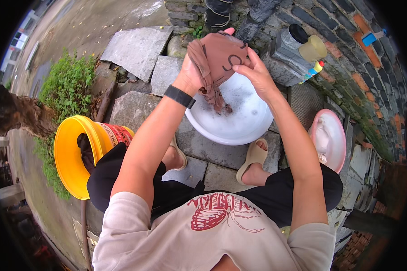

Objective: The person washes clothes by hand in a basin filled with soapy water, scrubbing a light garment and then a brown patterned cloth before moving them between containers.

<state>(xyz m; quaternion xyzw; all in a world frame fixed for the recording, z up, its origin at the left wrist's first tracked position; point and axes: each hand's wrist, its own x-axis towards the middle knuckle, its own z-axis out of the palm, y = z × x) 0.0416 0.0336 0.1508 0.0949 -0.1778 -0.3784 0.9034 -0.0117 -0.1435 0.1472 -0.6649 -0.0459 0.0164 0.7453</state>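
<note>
A wet brown garment (pixel 218 56) with dark printed characters is held up between my two hands. My left hand (pixel 192 73) is under its left side, with the cloth draped over it and most of the fingers hidden. At the garment's right edge, my right hand (pixel 254 73) pinches the cloth between thumb and fingers. The twisted lower end of the cloth hangs into a white basin (pixel 229 139), touching foamy water (pixel 247 101). The basin stands on stone slabs in front of my feet.
At left stands a yellow bucket (pixel 62 159) with dark cloth (pixel 85 149) inside. A pink-rimmed basin (pixel 343 142) holding white cloth (pixel 322 135) is at right. A black-lidded jar (pixel 290 37), a yellowish tub (pixel 312 48) and a bottle (pixel 312 71) stand by the brick wall (pixel 346 50).
</note>
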